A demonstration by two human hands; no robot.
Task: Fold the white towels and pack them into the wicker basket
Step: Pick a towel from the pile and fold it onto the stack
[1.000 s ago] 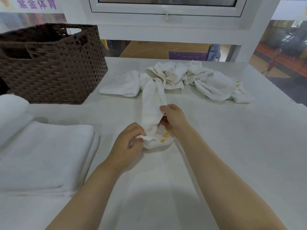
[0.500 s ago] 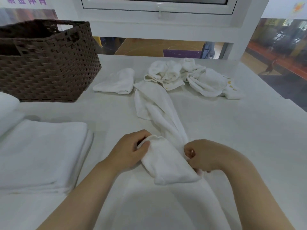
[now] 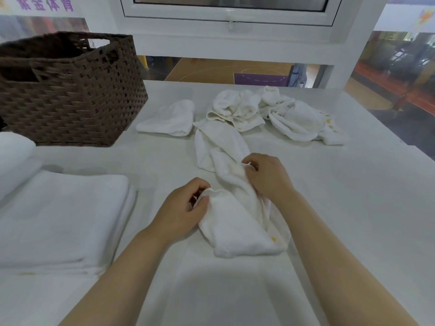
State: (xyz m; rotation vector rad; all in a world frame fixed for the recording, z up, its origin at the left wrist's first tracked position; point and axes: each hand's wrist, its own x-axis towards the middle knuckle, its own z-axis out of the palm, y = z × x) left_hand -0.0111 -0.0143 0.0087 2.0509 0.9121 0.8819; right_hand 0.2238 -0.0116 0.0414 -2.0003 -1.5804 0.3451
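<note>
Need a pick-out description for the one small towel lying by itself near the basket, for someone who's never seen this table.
Start at the brown wicker basket at the table's far left. Just right of its near corner lies a small white towel, flat on the table. It lies apart from the crumpled pile further right and neither hand touches it.

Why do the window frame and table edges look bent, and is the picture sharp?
Head view: the wide-angle lens bows the window frame and table edges; light is soft and dim, shadows faint; the hands and towel look fairly sharp, corners softer.
</note>
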